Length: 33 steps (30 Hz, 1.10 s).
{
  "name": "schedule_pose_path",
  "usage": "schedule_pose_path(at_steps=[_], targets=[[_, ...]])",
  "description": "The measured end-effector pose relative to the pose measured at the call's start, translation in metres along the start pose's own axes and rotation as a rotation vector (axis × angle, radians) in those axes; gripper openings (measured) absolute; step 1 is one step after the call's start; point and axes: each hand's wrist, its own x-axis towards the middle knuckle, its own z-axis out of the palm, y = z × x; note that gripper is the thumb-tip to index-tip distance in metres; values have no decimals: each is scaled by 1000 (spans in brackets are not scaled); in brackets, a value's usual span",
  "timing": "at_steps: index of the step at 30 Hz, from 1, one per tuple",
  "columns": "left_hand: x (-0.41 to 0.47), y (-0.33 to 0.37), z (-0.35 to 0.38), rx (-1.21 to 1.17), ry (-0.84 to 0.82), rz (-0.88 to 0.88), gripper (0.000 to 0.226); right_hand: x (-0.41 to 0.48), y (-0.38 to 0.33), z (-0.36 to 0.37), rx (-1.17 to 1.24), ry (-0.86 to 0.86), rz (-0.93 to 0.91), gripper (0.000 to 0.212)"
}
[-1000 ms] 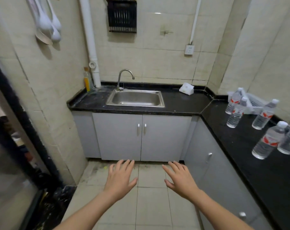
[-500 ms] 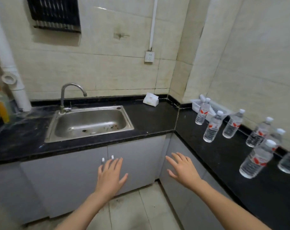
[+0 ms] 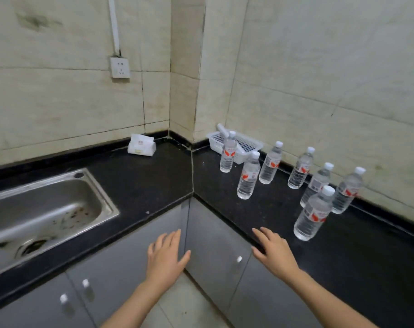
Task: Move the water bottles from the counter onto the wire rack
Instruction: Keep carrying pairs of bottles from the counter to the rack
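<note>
Several clear water bottles with white caps and red-and-white labels stand upright on the black counter at the right. The nearest bottle is just beyond my right hand, which hovers open over the counter's front edge without touching it. Another bottle stands further back, and one stands against a white plastic basket in the corner. My left hand is open in front of the grey cabinet doors, holding nothing. The wire rack is out of view.
A steel sink is set in the counter at the left. A white tissue pack lies by the back wall. A wall socket sits above it. Grey cabinet doors run below the counter.
The view has swung right and closer to the corner counter. Both open hands have come forward, the right one now near the closest bottle. The black wall rack has left the view.
</note>
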Motion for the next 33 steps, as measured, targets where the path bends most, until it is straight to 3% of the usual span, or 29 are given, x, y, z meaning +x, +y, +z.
schedule_pose_path(at_steps=[4,8,13,19,25,33], targets=[[63,-3,-10,39,54,-2,98,58,20,12,118,-41,98,56],[132,-8,-13,90,38,-82,65,124,31,29,272,-40,174,57],[200,13,4,20,30,-132,61,186,45,45,425,-26,225,57],[238,30,45,-34,-96,-182,60,219,46,67,648,-10,379,65],[295,37,63,-101,-129,-183,58,257,33,74,817,132,536,73],[402,58,79,-290,-125,-80,58,301,19,91,797,438,891,82]])
